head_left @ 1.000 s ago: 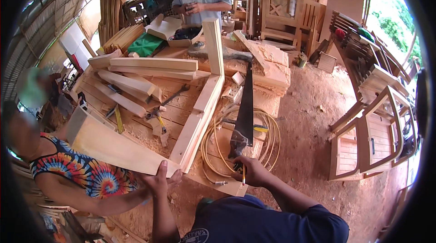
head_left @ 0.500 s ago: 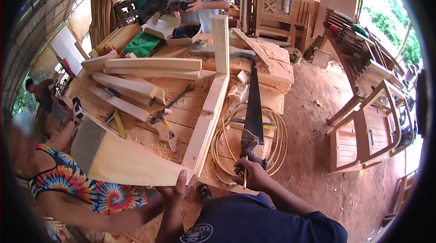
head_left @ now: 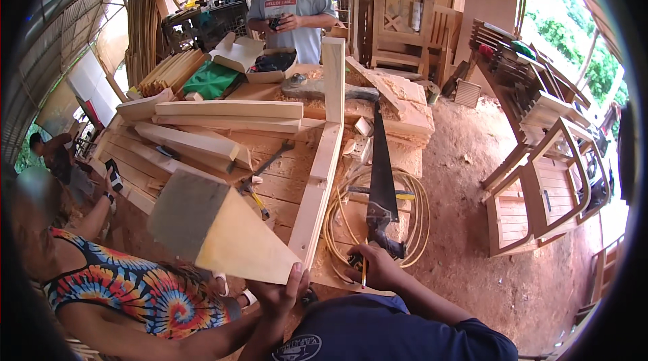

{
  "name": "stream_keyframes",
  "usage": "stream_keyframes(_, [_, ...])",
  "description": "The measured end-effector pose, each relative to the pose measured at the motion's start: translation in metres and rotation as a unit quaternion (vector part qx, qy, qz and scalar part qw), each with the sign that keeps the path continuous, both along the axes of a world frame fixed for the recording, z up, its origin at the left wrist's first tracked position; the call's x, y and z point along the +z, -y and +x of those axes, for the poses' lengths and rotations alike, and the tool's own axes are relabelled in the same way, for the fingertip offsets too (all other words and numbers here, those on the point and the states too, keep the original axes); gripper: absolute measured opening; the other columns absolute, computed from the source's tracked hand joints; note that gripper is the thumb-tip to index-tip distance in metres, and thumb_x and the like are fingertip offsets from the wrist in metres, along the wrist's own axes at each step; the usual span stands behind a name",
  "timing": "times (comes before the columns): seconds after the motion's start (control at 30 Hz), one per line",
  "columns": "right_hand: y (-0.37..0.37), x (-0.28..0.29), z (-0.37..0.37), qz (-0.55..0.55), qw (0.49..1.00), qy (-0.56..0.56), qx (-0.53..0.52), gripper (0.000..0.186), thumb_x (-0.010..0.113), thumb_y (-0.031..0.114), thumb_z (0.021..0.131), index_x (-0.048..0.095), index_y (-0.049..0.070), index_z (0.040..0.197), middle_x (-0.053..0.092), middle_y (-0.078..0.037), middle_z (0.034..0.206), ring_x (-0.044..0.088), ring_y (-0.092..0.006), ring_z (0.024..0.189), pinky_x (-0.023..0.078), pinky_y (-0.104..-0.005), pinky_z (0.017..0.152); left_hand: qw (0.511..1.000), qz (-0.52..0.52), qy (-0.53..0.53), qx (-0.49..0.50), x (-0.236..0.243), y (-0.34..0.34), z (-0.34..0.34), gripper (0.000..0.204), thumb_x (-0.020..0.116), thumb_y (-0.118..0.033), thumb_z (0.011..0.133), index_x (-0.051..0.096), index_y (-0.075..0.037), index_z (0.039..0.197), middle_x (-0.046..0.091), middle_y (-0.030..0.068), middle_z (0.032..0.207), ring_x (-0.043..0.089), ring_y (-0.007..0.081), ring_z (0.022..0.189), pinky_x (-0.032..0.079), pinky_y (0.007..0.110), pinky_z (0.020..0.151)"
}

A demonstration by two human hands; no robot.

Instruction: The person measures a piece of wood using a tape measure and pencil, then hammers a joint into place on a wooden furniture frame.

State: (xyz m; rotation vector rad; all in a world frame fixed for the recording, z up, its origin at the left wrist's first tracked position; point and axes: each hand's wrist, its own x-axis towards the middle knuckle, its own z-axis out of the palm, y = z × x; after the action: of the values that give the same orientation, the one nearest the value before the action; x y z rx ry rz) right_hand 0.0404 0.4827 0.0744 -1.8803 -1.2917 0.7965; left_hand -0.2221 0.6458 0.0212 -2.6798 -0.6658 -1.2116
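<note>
My left hand (head_left: 287,290) grips the narrow right end of a pale tapered board (head_left: 233,233), which has a grey wide end, near an upright-ended wooden joint (head_left: 317,195). A co-worker's forearm reaches beside my left hand. My right hand (head_left: 374,266) is closed on a pencil (head_left: 364,273) and a black object with yellow markings, partly hidden by my fingers. Just above it, a black handsaw (head_left: 381,178) lies with its blade pointing away, over a coiled yellow hose (head_left: 422,233) on the workbench.
Planks (head_left: 228,108), a green cloth (head_left: 206,79), an open box (head_left: 270,75) and tools fill the bench (head_left: 277,178). A person in grey (head_left: 293,37) stands behind it; another in tie-dye (head_left: 135,287) holds a phone at left. Wooden furniture (head_left: 520,219) stands on the dirt floor at right.
The tapered board has shifted right with my left hand, its wide grey end now nearer the middle. The co-worker at left has raised a phone into clearer view. My right hand moved slightly right.
</note>
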Motion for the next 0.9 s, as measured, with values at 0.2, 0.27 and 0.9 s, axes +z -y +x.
stream_keyframes(0.2, [0.025,-0.007,0.018,0.024,0.998,0.008,-0.051,0.056,0.094,0.032,0.089,0.070,0.001,0.129,0.076,-0.016,0.104,0.076,-0.0259,0.097,0.060,-0.0392,0.087,0.868,-0.414,0.269,-0.059,0.051,0.014,0.044,0.084,0.092,-0.019,0.084,0.036,0.009,0.139,0.071,0.0241,0.114,0.076,0.0303,0.093,0.062,0.045,0.082])
stream_keyframes(0.27, [0.032,-0.005,0.022,-0.013,0.996,-0.006,-0.092,0.056,0.092,0.032,0.089,0.069,0.000,0.129,0.078,-0.021,0.112,0.079,-0.0356,0.103,0.061,-0.0434,0.093,0.864,-0.430,0.256,-0.053,0.055,0.017,0.047,0.083,0.092,-0.019,0.084,0.037,0.008,0.140,0.072,0.0235,0.113,0.077,0.0313,0.095,0.063,0.045,0.083])
stream_keyframes(0.9, [0.047,-0.002,0.066,0.014,0.983,-0.013,-0.183,0.051,0.095,0.023,0.088,0.069,-0.001,0.125,0.077,-0.012,0.099,0.072,-0.0198,0.087,0.059,-0.0363,0.080,0.955,-0.289,0.068,-0.026,0.093,0.023,0.077,0.083,0.098,-0.020,0.075,0.054,-0.006,0.144,0.079,0.0207,0.104,0.082,0.0393,0.091,0.066,0.048,0.076])
